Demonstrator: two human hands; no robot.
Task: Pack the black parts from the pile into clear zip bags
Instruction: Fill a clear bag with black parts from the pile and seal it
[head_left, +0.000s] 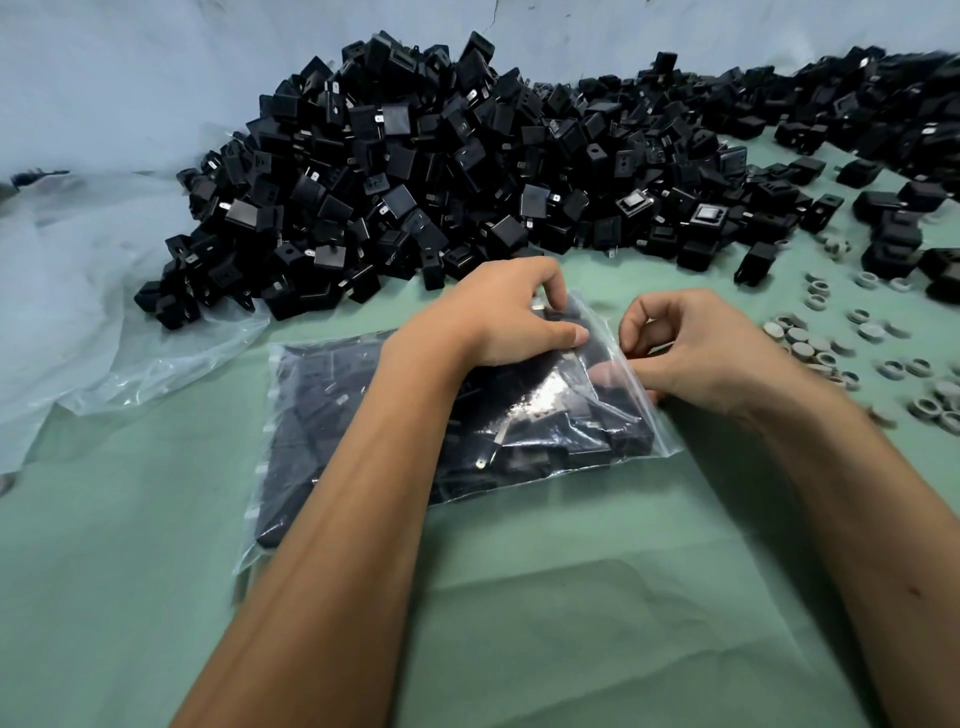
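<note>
A big pile of black parts (415, 171) with metal tabs covers the back of the green table (545, 597). In front of it lies a clear zip bag (353, 415) filled with black parts, its mouth to the right. My left hand (498, 312) rests on the bag's upper right corner, fingers curled and pinching the plastic near the zip edge. My right hand (691, 353) pinches the zip strip at the bag's mouth between thumb and fingers. Both forearms cross the lower half of the view.
Loose clear plastic sheeting (93, 312) lies at the left beside the pile. Several small grey rings and caps (841, 343) are scattered at the right. More black parts (893, 228) sit at the far right.
</note>
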